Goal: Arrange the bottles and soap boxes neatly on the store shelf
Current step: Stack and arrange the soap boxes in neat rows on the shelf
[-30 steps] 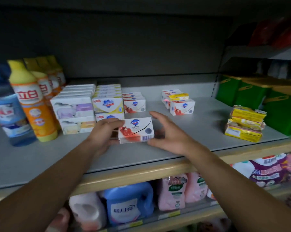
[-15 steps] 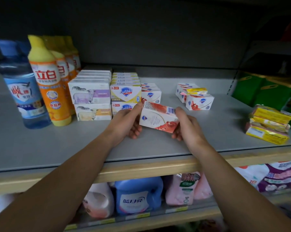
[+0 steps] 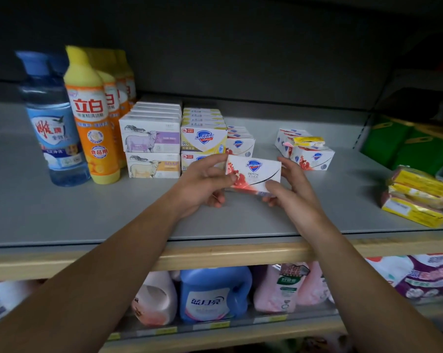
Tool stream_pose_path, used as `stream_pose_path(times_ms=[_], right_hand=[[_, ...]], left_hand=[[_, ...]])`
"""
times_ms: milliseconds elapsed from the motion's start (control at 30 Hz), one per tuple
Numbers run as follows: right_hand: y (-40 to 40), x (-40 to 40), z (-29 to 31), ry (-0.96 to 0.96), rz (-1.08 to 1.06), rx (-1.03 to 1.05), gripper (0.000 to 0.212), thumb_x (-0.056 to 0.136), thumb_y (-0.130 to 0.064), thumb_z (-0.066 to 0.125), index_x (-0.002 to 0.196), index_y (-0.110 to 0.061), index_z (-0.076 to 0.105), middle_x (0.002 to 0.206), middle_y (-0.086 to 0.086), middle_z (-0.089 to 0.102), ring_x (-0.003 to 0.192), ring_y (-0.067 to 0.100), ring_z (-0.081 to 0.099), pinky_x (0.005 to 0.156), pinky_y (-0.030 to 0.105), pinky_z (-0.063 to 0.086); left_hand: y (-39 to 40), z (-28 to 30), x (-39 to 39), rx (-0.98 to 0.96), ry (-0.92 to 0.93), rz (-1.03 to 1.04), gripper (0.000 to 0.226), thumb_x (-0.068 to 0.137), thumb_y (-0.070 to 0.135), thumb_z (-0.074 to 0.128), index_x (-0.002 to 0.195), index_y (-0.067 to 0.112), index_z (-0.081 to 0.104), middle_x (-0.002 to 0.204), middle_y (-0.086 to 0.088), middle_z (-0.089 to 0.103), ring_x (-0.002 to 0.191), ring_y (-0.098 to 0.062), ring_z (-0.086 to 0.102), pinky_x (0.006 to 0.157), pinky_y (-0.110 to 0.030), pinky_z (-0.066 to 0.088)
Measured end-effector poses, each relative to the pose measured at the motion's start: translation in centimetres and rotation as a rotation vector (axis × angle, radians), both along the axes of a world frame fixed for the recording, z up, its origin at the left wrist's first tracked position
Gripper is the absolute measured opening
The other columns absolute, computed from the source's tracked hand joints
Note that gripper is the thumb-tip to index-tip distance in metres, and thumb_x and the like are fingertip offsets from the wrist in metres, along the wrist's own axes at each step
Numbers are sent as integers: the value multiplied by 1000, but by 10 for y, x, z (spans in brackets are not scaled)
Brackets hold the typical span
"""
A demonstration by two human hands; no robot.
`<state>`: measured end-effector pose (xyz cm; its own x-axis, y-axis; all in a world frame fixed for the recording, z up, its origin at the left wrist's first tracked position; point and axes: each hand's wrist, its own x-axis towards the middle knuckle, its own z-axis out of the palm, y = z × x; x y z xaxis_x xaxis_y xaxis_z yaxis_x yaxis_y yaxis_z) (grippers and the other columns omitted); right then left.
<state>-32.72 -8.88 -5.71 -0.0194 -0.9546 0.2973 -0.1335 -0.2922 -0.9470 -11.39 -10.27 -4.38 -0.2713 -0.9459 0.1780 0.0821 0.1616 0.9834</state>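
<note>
I hold a white Safeguard soap box with a red pomegranate print [image 3: 256, 175] above the grey shelf [image 3: 88, 215], label facing me. My left hand [image 3: 205, 183] grips its left end and my right hand [image 3: 289, 187] grips its right end and lower edge. Just behind it runs a row of matching pomegranate boxes [image 3: 240, 145]. Left of those stand stacked yellow Safeguard boxes [image 3: 204, 138] and sheep-print soap boxes [image 3: 151, 142]. An orange dish-soap bottle [image 3: 90, 118] and a blue bottle [image 3: 53, 128] stand at far left.
A second group of pomegranate boxes [image 3: 312, 156] with a yellow packet [image 3: 308, 141] on top sits to the right. Yellow wrapped bars [image 3: 416, 197] are stacked at the right edge, green boxes [image 3: 399, 143] behind. Detergent jugs [image 3: 212, 294] fill the lower shelf.
The soap box was lifted off the shelf, tilted, then turned so its front label faces me. It now sits level between both hands, closer to the pomegranate row.
</note>
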Motion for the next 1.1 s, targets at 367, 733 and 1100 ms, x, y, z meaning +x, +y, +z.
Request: stream_pose_path(times_ms=[367,733,1100], right_hand=[[-2,1,-1,232,-102,-67,46,82,-2,71,117,-30,61,122,3,63,75,14,65,72,27,54],[1,2,-1,210,-45,-117,53,80,-1,72,112,-41,58,124,-5,63,81,9,69,70,19,50],[-10,-2,-7,219,-293,-103,31,88,-16,66,114,-33,60,118,-9,64,71,0,65,65,10,48]], left_hand=[[1,0,1,47,168,43,8,91,16,64,97,19,68,95,-3,67,81,-27,70,70,-42,59],[-1,-2,-1,-81,54,83,24,82,-9,67,96,11,67,121,-9,59,103,-30,65,82,-46,58],[-5,-11,-13,-446,-766,371,39,88,31,67,123,16,62,115,0,66,84,-12,60,77,-22,42]])
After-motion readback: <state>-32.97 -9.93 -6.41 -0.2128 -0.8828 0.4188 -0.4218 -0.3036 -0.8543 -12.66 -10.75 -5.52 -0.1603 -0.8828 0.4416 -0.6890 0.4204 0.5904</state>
